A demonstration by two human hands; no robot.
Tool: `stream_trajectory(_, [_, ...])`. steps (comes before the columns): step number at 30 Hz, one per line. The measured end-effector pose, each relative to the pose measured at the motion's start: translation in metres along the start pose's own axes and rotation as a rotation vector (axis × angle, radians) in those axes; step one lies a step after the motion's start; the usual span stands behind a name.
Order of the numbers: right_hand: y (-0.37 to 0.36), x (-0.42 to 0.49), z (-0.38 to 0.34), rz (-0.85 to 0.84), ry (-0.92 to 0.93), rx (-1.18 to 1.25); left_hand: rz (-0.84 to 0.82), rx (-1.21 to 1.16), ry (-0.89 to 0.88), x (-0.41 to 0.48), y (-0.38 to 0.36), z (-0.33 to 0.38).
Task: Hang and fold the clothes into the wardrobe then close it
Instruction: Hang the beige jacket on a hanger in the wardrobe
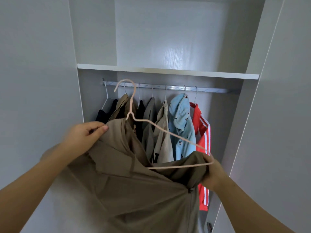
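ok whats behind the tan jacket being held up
Clothes hanging on the rail: dark tops at the left, a beige shirt, a light blue fleece, a red striped jacket. The tan jacket hides most of their lower parts.

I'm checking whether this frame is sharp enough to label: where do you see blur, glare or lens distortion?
In the head view, the left hand and its forearm are smeared by motion blur, the right hand less so; a soft glare sheen lies on the back panel above the shelf; the rail glints; wide-angle distortion splays the wardrobe sides outward; the light blue hoodie looks fairly sharp.
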State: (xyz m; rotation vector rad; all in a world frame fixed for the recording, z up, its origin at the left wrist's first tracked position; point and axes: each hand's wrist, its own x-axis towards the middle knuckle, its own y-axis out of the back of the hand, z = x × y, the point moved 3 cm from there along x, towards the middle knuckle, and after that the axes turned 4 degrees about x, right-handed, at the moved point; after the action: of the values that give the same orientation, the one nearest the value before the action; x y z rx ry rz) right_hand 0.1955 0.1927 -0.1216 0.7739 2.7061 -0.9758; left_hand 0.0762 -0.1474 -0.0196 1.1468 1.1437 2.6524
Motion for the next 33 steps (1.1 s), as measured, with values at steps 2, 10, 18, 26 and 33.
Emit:
stream_trajectory(2, [0.003,-0.001,-0.007,0.012,0.006,0.023,0.002,0.129,-0.041,-0.004,0.001,-0.011])
stream_trajectory(10, [-0.020,-0.002,-0.014,0.005,0.238,-0.070,0.037,0.563,-0.309,-0.021,-0.027,0.010])
stream_trajectory(18, [-0.047,-0.027,0.002,-0.337,0.212,-0.450,0.168,0.039,0.341,0.006,-0.033,-0.001])
stream_trajectory(26, [-0.038,-0.026,-0.018,-0.063,0.399,-0.173,0.184,-0.202,0.147,0.017,-0.020,0.018])
stream_trajectory(33, [-0.055,-0.036,-0.032,-0.040,0.497,-0.386,-0.031,-0.123,0.081,0.008,-0.043,0.035])
